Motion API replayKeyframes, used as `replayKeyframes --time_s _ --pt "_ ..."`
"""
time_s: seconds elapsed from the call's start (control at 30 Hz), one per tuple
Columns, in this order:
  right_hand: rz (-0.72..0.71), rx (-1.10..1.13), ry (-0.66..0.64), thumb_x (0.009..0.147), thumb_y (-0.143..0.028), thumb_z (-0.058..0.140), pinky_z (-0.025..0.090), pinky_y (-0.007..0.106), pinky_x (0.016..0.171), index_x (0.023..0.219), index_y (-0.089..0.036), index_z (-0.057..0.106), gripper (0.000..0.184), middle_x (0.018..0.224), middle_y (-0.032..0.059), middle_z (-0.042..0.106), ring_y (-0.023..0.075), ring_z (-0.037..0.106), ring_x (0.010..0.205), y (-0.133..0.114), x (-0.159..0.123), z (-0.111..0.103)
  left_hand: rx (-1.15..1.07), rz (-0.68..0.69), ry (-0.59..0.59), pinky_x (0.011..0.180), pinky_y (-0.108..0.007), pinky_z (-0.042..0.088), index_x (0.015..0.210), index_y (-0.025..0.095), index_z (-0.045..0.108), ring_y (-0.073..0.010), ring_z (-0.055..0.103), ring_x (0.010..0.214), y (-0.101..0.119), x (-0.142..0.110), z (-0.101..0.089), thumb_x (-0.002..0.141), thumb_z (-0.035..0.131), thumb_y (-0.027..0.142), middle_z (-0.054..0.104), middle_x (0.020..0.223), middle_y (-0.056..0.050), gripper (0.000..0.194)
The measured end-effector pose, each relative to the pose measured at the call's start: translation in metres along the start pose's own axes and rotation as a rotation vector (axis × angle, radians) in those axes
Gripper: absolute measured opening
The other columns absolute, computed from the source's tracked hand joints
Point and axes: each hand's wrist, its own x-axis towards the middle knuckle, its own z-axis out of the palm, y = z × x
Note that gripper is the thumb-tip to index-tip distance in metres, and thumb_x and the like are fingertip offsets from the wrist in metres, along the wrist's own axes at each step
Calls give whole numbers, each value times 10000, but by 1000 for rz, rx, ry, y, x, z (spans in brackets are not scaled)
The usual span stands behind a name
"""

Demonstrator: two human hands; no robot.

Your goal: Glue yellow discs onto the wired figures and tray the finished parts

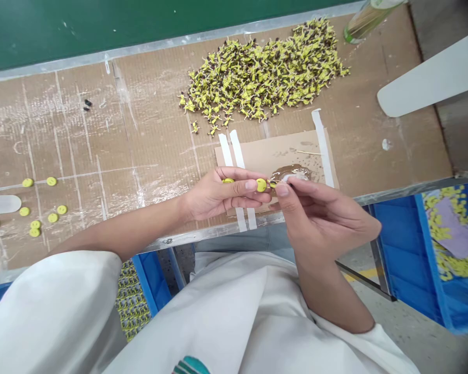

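Observation:
My left hand [212, 196] is closed, thumb against fingers, with a round yellow smiley disc [261, 185] at its fingertips. A second yellow disc [228, 180] rests in the same hand, partly covered by the fingers. Facing it, my right hand [323, 215] pinches a small yellow-and-dark figure [273, 184], its end close to the first disc; whether they touch I cannot tell. Beneath both hands lies a cardboard sheet [257, 148] with white tape strips. A wet puddle [292, 170] and a thin wooden stick [309, 152] are on it.
A heap of small yellow figures [257, 78] lies at the back. Several loose yellow discs [51, 181] are at the left. A jar of sticks [368, 23] stands at the back right, near a white flat bar [432, 78]. A blue crate [409, 259] holds yellow pieces below right.

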Motion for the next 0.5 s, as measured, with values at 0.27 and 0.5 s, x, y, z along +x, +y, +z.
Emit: replayKeyframes --time_s 0.27,0.5 --pt "-91 -19 -18 758 -153 829 621 259 592 983 -252 782 251 851 6 770 159 723 672 4 0 -1 -3 -12 29 774 -227 623 938 154 779 -166 769 825 1 -1 1 723 854 225 795 888 -53 238" --pt "-138 -58 -51 733 -114 835 610 276 590 1011 -283 775 332 871 -6 773 160 719 676 7 0 -4 17 -4 35 790 -214 614 927 157 783 -152 767 828 0 0 0 721 854 240 794 893 -51 233"
